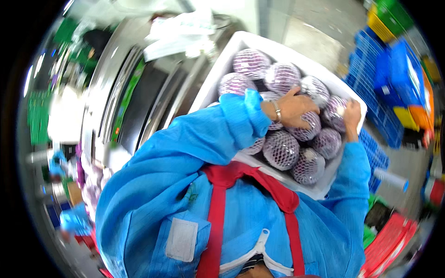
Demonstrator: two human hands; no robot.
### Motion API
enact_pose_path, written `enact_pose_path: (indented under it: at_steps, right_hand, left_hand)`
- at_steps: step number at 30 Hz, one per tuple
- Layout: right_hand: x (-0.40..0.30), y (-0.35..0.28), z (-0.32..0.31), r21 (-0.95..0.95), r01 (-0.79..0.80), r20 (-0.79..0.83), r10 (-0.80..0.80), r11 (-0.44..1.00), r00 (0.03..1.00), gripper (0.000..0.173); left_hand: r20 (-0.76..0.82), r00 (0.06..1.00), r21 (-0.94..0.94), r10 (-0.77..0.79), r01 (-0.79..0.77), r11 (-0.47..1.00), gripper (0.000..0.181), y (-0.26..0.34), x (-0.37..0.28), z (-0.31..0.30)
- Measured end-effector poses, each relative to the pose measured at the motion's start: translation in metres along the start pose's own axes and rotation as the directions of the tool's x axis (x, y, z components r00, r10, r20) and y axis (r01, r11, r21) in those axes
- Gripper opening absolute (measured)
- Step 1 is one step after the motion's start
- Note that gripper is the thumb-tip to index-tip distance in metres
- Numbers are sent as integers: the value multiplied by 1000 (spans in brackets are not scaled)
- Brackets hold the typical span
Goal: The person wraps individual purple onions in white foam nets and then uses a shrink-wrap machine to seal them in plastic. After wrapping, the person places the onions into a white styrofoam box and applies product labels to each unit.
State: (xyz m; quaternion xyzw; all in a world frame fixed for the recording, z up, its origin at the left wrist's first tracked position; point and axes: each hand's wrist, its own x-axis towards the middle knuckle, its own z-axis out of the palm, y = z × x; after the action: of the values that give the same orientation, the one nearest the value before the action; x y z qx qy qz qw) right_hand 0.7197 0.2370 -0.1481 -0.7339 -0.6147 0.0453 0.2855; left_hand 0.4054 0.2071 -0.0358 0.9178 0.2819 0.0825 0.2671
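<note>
A white foam box (pixel 240 40) is tilted in front of my chest. It holds several round purple pieces of produce (pixel 281 150) wrapped in white mesh nets with a shiny, film-like surface. My left hand (pixel 297 107), with a bracelet at the wrist, reaches across the box, its fingers curled over a netted piece (pixel 306 128) near the middle. At the right inner side of the box, my right hand (pixel 352 113) touches another netted piece (pixel 335 111); whether it also holds the rim is unclear.
White plastic bags (pixel 180 31) lie beyond the box on the left, near metal-edged equipment (pixel 149 100) with dark panels. Blue plastic crates (pixel 370 83) stand to the right, with yellow and green crates (pixel 393 15) behind. A red crate (pixel 387 243) is at lower right.
</note>
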Motion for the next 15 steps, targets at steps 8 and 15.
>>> enact_pose_path:
  at_steps: [8,15]
  right_hand:
    - [15,-110,-17,-64,402,-27,-404,913,914,24]
    - [7,-383,71,717,167,400,-596,677,696,27]
  left_hand:
    - [-450,529,-454,-720,559,694,38,-14,-266,-47]
    - [-253,498,-865,-829,268,425,30,1,-324,15]
